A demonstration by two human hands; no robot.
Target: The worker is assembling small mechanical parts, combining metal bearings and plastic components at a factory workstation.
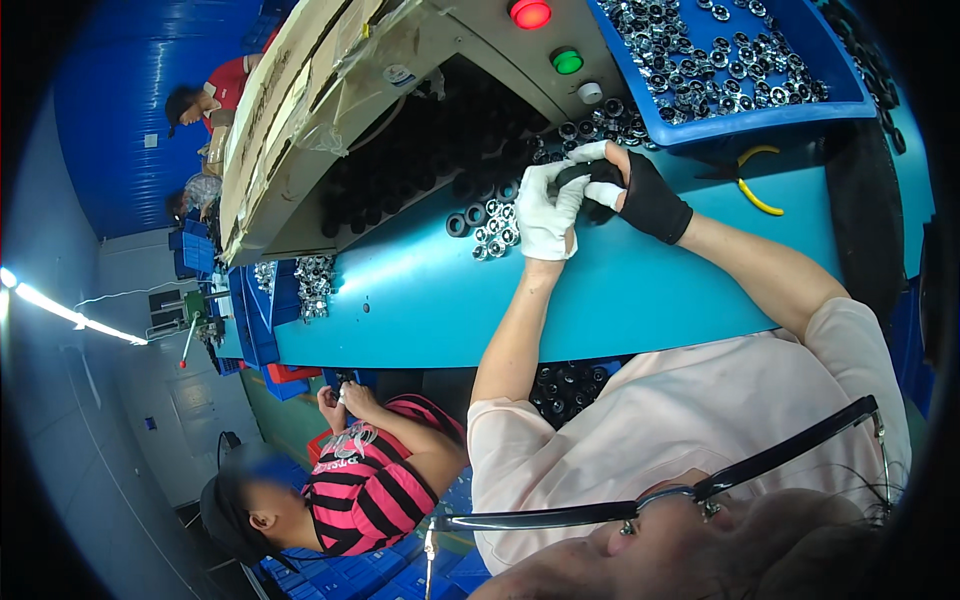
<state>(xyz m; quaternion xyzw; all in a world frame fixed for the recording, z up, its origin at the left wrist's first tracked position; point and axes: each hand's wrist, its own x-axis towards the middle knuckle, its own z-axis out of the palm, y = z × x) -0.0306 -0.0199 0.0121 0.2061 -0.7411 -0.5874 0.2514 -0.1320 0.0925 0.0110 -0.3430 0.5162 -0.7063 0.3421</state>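
My left hand (547, 212), in a white glove, is closed with its fingers bent toward my right hand. My right hand (645, 192) wears a black glove with white coverings on the fingertips. Both hands meet over the teal table and pinch a small black part (599, 184), mostly hidden by the fingers; its exact kind does not show. Close by my left hand lie shiny chrome wheel-like pieces (492, 240) and several black rings (458, 225). More chrome and black round pieces (605, 122) are heaped just beyond the fingers.
A blue tray (765, 124) of chrome pieces stands at the far right. Yellow-handled pliers (760, 190) rest below it. A machine housing (478, 32) with red and green lights covers piled black rings (400, 170). At left, a co-worker in a striped shirt (385, 470) sits near blue bins (255, 315).
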